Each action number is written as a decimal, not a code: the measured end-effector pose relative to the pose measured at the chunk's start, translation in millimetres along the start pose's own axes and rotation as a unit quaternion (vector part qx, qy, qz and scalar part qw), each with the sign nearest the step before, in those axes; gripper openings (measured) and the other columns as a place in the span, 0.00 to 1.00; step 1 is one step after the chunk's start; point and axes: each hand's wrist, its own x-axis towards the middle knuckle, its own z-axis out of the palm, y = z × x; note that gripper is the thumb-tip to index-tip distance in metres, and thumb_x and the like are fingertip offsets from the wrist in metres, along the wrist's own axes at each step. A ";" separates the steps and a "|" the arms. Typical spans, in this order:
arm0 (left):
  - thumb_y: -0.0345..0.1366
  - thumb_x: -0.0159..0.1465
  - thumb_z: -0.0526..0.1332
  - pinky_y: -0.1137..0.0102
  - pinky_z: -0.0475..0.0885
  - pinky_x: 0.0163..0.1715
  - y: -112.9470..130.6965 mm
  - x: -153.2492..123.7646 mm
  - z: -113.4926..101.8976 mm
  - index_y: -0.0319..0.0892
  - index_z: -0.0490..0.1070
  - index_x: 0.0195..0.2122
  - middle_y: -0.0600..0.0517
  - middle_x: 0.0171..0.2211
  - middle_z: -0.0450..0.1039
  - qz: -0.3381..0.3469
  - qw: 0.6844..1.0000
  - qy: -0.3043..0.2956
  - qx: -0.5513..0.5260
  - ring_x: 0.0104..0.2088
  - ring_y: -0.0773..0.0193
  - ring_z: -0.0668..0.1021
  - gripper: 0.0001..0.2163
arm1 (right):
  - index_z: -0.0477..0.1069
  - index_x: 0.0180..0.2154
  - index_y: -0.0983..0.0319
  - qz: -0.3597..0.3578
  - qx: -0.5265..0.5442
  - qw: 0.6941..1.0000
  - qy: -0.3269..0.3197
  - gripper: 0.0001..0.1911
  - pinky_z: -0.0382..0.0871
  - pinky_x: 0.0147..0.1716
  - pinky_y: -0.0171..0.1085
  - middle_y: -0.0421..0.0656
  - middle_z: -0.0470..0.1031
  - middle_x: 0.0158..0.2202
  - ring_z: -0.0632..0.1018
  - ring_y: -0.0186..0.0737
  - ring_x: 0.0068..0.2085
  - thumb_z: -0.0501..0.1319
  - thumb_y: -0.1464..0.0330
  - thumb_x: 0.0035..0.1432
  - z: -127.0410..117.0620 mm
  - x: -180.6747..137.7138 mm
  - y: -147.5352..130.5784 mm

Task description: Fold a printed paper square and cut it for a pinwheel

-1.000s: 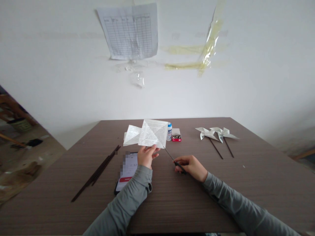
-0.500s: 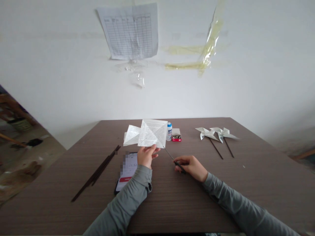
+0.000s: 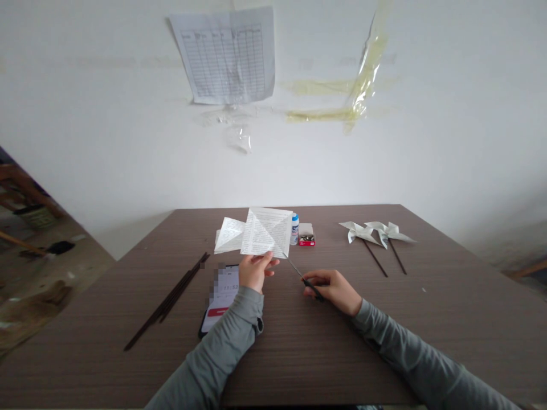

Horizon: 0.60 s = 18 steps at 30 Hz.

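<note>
My left hand [image 3: 256, 270] pinches the lower edge of a square sheet of printed paper [image 3: 267, 230], creased along its diagonals and held up above the table. In my right hand [image 3: 335, 290] is a pair of scissors [image 3: 314, 290] with dark handles. Their blades reach up and left to the paper's lower right corner. Whether the blades are parted there is too small to tell. Behind the held sheet, more printed paper squares [image 3: 228, 234] lie on the table, partly covered by it.
A white bottle with a blue cap [image 3: 294, 229] and a small red box of metal pieces [image 3: 306, 239] stand at the back. Two paper pinwheels [image 3: 361, 232] on dark sticks lie right. Dark sticks [image 3: 175, 293] and a phone [image 3: 221, 296] lie left on the brown table [image 3: 325, 359].
The paper has shifted very slightly to the right with my left hand. My right hand and the scissors stay almost where they were.
</note>
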 end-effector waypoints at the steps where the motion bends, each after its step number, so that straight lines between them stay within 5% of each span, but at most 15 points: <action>1: 0.19 0.65 0.84 0.77 0.75 0.20 -0.7 0.5 -0.4 0.40 0.84 0.36 0.47 0.36 0.95 0.000 1.000 -0.004 0.002 0.31 0.57 0.96 0.13 | 0.97 0.53 0.60 -0.001 0.004 1.000 0.000 0.35 0.79 0.38 0.43 0.47 0.95 0.39 0.83 0.45 0.35 0.90 0.45 0.51 0.3 0.1 -0.2; 18: 0.19 0.65 0.84 0.78 0.73 0.18 9.1 -10.4 8.5 0.41 0.82 0.33 0.49 0.33 0.93 -0.006 1.000 0.016 0.005 0.27 0.60 0.93 0.15 | 0.95 0.52 0.59 -0.003 0.026 1.000 -0.011 0.38 0.82 0.41 0.45 0.46 0.94 0.37 0.86 0.46 0.36 0.92 0.41 0.49 2.1 1.5 0.9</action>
